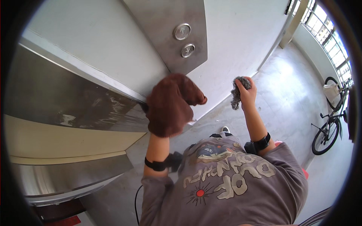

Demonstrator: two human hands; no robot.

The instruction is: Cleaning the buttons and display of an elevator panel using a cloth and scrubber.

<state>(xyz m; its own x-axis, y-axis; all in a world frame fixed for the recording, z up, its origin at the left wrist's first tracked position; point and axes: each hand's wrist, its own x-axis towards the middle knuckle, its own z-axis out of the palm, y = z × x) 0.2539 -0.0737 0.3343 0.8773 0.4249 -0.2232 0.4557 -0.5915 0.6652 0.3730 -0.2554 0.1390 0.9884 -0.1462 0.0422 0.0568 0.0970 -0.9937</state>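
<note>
A brown cloth (171, 108) drapes over my left hand (162, 124), hiding its fingers; it hangs in front of the lower end of a steel elevator call panel (189, 59) with an up button (182, 31) and a down button (188, 50). My right hand (247, 91) grips a grey steel-wool scourer (237, 91) above the floor, to the right of the white wall. Left of the cloth runs a dark metal door-frame panel (56, 93) with whitish wet-looking smears on its surface.
A bicycle (328, 130) leans by the right wall, under barred windows (328, 31). Below the metal panel lies a cream-coloured surface (70, 141) and another steel strip (76, 169). The tiled floor (277, 73) stretches behind my right hand. A red object (305, 174) shows partly behind my right shoulder.
</note>
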